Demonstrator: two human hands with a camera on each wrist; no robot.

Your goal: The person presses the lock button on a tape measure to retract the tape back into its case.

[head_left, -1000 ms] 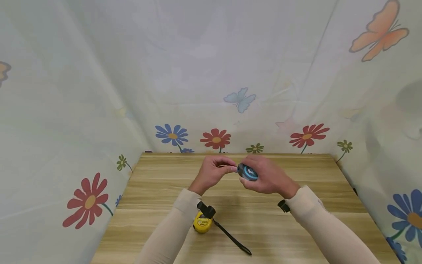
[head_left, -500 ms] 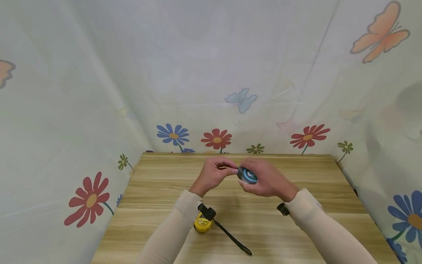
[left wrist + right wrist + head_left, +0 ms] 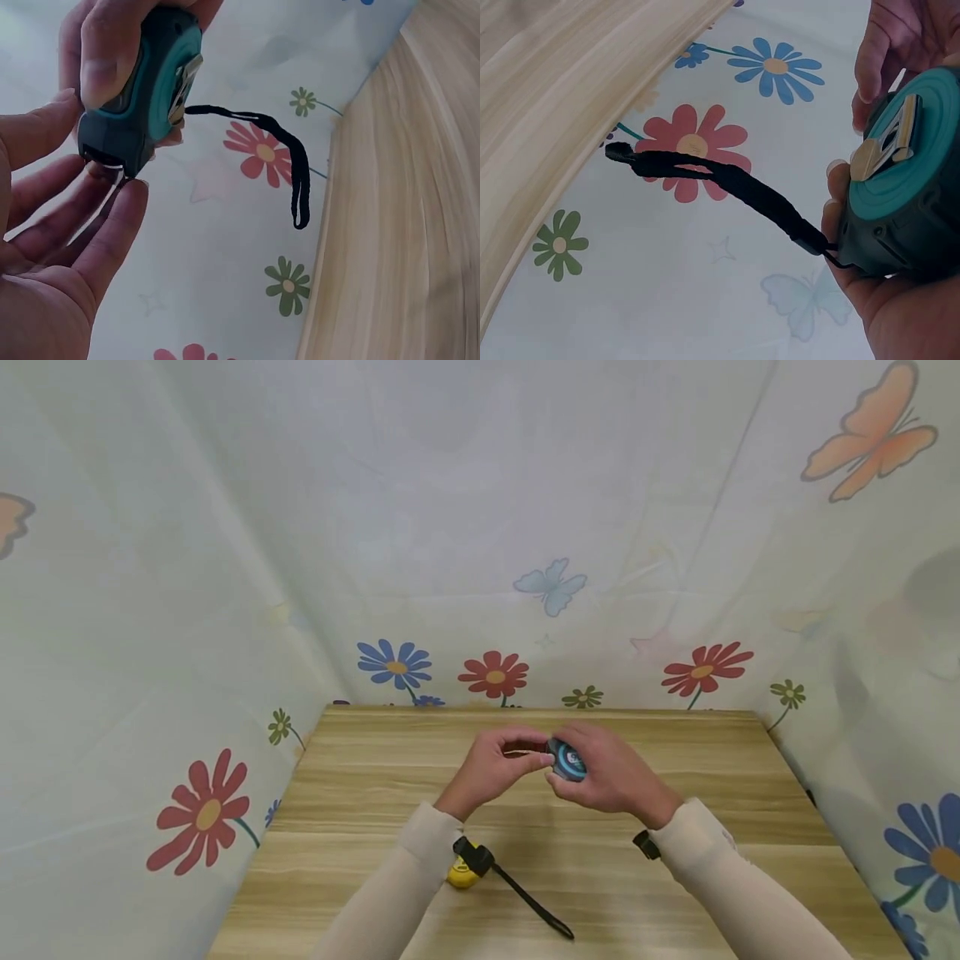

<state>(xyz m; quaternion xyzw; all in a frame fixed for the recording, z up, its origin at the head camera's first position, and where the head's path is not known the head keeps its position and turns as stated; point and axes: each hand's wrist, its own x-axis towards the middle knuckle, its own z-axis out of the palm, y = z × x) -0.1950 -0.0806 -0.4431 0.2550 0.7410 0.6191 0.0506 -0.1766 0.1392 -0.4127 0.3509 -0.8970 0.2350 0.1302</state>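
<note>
My right hand [image 3: 611, 772] grips a teal and black tape measure [image 3: 572, 762] above the table. Its teal round face and metal belt clip show in the right wrist view, and a black wrist strap [image 3: 757, 199] hangs from the case. My left hand [image 3: 498, 768] is at the tape measure's front end. In the left wrist view, its thumb touches one side of the case while fingertips [image 3: 127, 199] curl at the tape mouth. A yellow tape measure [image 3: 462, 875] lies on the table, partly hidden by my left wrist gear.
The wood-grain table [image 3: 360, 752] reaches back to a pale curtain [image 3: 450, 527] printed with flowers and butterflies, which also stands on both sides. The yellow tape measure's black strap [image 3: 532, 903] trails across the table toward the front right.
My left hand has shifted slightly right and toward me, its fingers now further round the front of the teal tape measure. The left wrist covers more of the yellow tape measure.
</note>
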